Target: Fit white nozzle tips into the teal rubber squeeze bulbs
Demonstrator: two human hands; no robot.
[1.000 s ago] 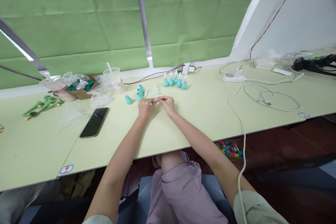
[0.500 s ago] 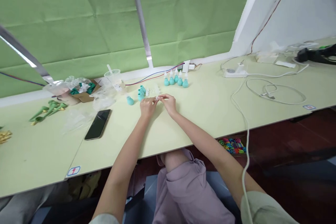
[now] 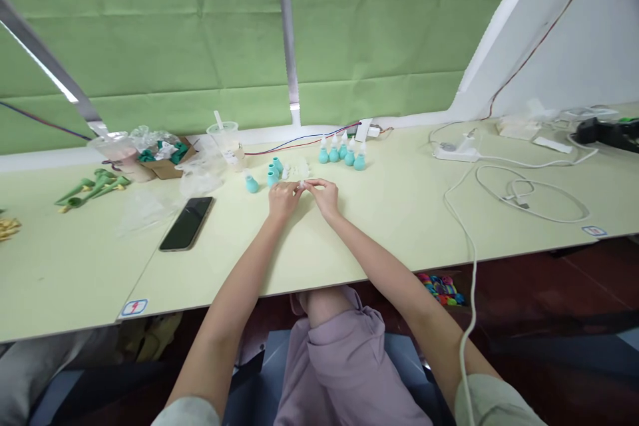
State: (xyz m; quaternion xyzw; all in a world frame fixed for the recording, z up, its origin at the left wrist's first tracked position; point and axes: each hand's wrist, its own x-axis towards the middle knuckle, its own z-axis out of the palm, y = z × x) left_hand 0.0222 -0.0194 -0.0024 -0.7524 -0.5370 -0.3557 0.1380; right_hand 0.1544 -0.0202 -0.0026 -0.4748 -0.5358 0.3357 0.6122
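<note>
My left hand [image 3: 283,199] and my right hand [image 3: 323,196] meet above the table, fingertips pinched on a small white plastic piece [image 3: 302,184], mostly hidden by the fingers. Just beyond them lie several loose white pieces [image 3: 301,168]. Open-topped turquoise bulbs [image 3: 272,177] stand behind my left hand, the nearest partly covered by it. To their left is one turquoise bulb with a whitish top [image 3: 251,183]. Farther back on the right, several turquoise bulbs with white pointed nozzles [image 3: 349,156] stand upright in a group.
A black phone [image 3: 187,223] lies to the left, near clear plastic bags [image 3: 201,174], a lidded cup [image 3: 227,146] and a small cardboard box [image 3: 172,165]. Green flower-like parts [image 3: 94,190] are farther left. A white cable [image 3: 472,259] runs from the power strip [image 3: 456,151] over the table edge.
The camera view has shifted slightly, so the scene sits a little differently. Both hands stay together on the small white piece, with only slight finger movement.
</note>
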